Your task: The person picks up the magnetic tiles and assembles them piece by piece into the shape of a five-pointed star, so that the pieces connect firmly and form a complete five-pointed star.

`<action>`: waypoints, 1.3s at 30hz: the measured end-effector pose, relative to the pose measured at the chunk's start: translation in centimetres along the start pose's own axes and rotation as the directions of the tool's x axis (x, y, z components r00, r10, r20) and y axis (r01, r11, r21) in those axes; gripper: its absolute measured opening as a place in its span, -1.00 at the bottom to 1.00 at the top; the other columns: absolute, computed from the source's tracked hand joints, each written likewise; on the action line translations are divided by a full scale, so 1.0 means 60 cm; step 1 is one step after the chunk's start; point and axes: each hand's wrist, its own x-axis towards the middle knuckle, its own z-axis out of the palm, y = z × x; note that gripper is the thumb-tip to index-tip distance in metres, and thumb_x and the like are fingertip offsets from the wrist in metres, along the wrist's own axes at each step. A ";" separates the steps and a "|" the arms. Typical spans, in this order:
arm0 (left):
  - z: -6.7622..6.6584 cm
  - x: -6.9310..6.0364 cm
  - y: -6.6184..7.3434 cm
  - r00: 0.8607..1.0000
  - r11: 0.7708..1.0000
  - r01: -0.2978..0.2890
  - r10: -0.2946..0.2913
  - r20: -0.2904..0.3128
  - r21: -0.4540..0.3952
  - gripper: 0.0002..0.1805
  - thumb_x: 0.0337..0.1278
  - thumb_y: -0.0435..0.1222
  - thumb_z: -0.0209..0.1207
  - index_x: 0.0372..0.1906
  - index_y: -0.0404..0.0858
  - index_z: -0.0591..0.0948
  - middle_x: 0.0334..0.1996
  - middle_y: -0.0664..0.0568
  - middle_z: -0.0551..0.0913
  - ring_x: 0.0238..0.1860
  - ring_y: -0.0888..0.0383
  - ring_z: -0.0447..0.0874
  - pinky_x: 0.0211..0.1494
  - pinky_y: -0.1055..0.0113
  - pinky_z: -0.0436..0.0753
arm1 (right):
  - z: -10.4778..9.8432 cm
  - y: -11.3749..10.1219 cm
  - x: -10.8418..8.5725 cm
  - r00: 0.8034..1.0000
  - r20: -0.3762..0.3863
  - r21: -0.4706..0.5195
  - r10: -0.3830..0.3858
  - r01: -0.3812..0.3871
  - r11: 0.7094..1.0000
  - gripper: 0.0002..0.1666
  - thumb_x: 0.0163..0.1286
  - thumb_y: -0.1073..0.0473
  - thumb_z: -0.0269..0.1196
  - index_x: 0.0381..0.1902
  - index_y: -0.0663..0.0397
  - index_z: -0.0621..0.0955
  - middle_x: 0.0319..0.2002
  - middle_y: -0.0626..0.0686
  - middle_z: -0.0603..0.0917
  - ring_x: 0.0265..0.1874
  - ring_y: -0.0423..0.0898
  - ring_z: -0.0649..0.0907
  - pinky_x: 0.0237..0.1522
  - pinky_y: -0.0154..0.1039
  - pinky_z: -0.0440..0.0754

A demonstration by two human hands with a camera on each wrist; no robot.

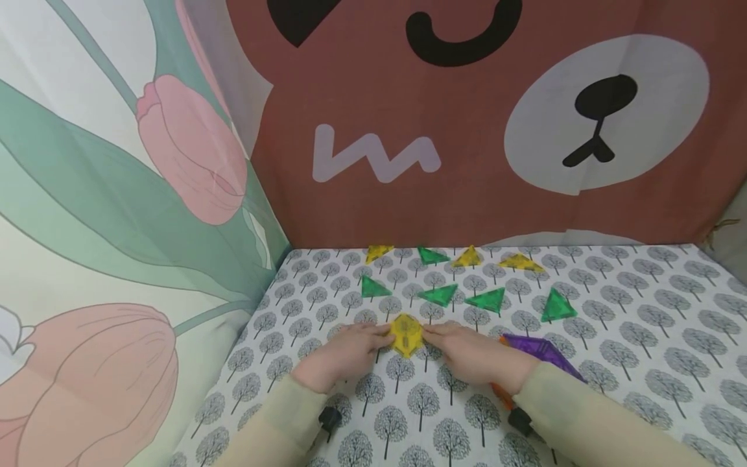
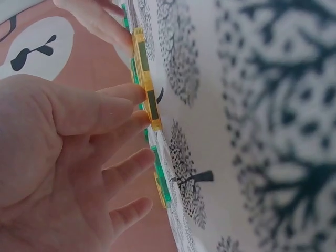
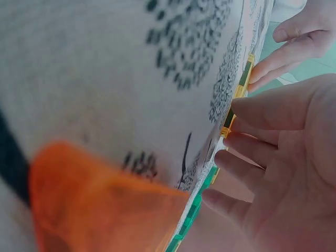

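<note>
Yellow translucent magnetic tiles (image 1: 406, 335) lie together as a small diamond on the tree-print cloth. At their left side, my left hand (image 1: 353, 350) touches the edge with its fingertips. My right hand (image 1: 467, 350) touches the opposite side with extended fingers. In the left wrist view, the thumb and index finger of the left hand (image 2: 68, 152) meet the yellow tiles (image 2: 147, 79) while the other fingers are spread. The right wrist view shows the right hand (image 3: 289, 157) with its thumb at the yellow edge (image 3: 229, 118) and its fingers loosely extended.
Beyond the hands lie several green triangle tiles (image 1: 440, 295) and, farther back, yellow triangle tiles (image 1: 521, 262). Purple tiles (image 1: 539, 350) and an orange tile (image 3: 105, 205) are beside the right forearm, which partly hides them. A bear-print curtain (image 1: 467, 214) hangs behind the cloth (image 1: 420, 402).
</note>
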 end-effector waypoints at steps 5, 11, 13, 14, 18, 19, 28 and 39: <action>-0.001 0.002 0.000 1.000 1.000 -0.006 0.006 0.002 -0.007 -0.49 0.39 -0.37 -0.02 0.38 -0.01 0.46 0.46 0.16 0.27 0.46 -0.06 0.16 0.47 -0.13 0.07 | -0.004 -0.006 0.000 1.000 0.008 0.000 0.015 -0.015 1.000 -0.36 0.38 0.35 0.19 0.40 0.25 0.37 0.40 0.19 0.36 0.36 0.18 0.35 0.38 0.11 0.25; -0.016 0.019 -0.016 0.999 0.993 -0.004 0.000 -0.037 -0.117 -0.56 0.40 -0.41 -0.03 0.29 -0.12 0.56 0.37 0.04 0.43 0.39 -0.06 0.29 0.45 -0.02 0.21 | -0.027 0.000 0.006 0.998 0.028 0.045 0.048 -0.049 0.998 -0.43 0.41 0.37 0.15 0.37 0.25 0.42 0.24 0.20 0.49 0.22 0.17 0.47 0.24 0.09 0.45; -0.023 0.034 -0.028 0.994 0.988 0.047 -0.061 -0.091 -0.149 -0.57 0.42 -0.40 -0.03 0.30 -0.17 0.55 0.26 -0.08 0.51 0.26 -0.10 0.44 0.33 -0.02 0.40 | -0.040 0.011 0.013 0.993 0.005 0.078 0.116 -0.116 0.990 -0.43 0.42 0.36 0.14 0.38 0.23 0.41 0.16 0.22 0.52 0.13 0.18 0.52 0.13 0.08 0.54; -0.027 0.042 -0.034 0.987 0.982 0.094 -0.114 -0.116 -0.167 -0.57 0.43 -0.39 -0.04 0.32 -0.18 0.53 0.27 -0.14 0.48 0.27 -0.12 0.42 0.32 -0.02 0.41 | -0.047 0.017 0.017 0.987 -0.010 0.094 0.159 -0.157 0.983 -0.42 0.42 0.35 0.13 0.39 0.21 0.41 0.15 0.22 0.52 0.12 0.18 0.52 0.08 0.07 0.56; -0.037 0.074 -0.049 0.924 0.912 0.314 -0.357 -0.134 -0.262 -0.49 0.45 -0.34 -0.11 0.44 -0.14 0.39 0.38 -0.28 0.31 0.34 -0.20 0.31 0.31 -0.04 0.41 | -0.065 0.043 0.036 0.945 0.000 0.201 0.327 -0.320 0.926 -0.35 0.46 0.29 0.12 0.48 0.15 0.29 0.33 0.32 0.39 -0.01 0.22 0.58 -0.03 0.08 0.59; -0.037 0.082 -0.051 0.908 0.889 0.356 -0.402 -0.120 -0.288 -0.46 0.43 -0.35 -0.12 0.46 -0.12 0.36 0.42 -0.29 0.25 0.35 -0.21 0.29 0.30 -0.05 0.42 | -0.067 0.048 0.041 0.938 0.011 0.220 0.346 -0.340 0.915 -0.34 0.47 0.28 0.11 0.49 0.14 0.27 0.39 0.32 0.33 -0.03 0.22 0.60 -0.01 0.08 0.58; -0.018 0.132 -0.038 0.881 0.883 0.432 -0.457 -0.123 -0.183 -0.36 0.19 -0.35 0.06 0.43 -0.21 0.39 0.29 -0.33 0.33 0.27 -0.28 0.30 0.34 -0.15 0.30 | -0.045 0.056 0.088 0.925 0.050 0.234 0.376 -0.376 0.896 -0.36 0.46 0.24 0.13 0.45 0.21 0.31 0.40 0.31 0.31 0.31 0.27 0.38 0.29 0.22 0.34; -0.006 0.153 -0.030 0.916 0.920 0.389 -0.384 -0.114 0.033 -0.35 0.26 -0.30 0.10 0.48 -0.09 0.33 0.27 -0.26 0.34 0.27 -0.18 0.30 0.39 -0.10 0.21 | -0.037 0.049 0.102 0.921 0.036 0.117 0.387 -0.389 0.914 -0.38 0.41 0.32 0.09 0.43 0.19 0.36 0.46 0.38 0.14 0.45 0.31 0.11 0.41 0.21 0.09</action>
